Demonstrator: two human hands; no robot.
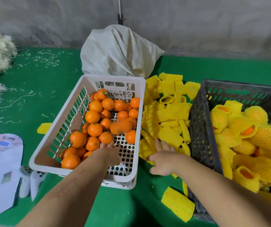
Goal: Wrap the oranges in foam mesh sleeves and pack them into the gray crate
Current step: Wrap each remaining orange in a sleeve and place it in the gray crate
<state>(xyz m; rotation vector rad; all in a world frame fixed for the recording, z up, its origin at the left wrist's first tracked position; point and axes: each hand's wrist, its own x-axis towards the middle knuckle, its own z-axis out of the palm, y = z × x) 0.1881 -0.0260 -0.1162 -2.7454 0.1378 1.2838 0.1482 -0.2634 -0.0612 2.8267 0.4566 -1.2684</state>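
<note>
Both grips spread: left hand (110, 150) among oranges (98, 122), right hand (161, 158) on sleeves (167, 115) (green floor (33, 82), grey wall (197, 22)).

The white basket (75, 112) is smooth, slightly glossy plastic, pierced with slots and round holes. The gray crate (202, 128) is duller plastic with a matt, scuffed look. The oranges (97, 125) have shiny, finely dimpled peel. The yellow sleeves (169, 115) are soft foam netting, matt and open-meshed. The floor covering (41, 79) looks like matt green felt. The sack (115, 53) is woven white plastic, creased. The wall (197, 22) is rough gray concrete.
</note>
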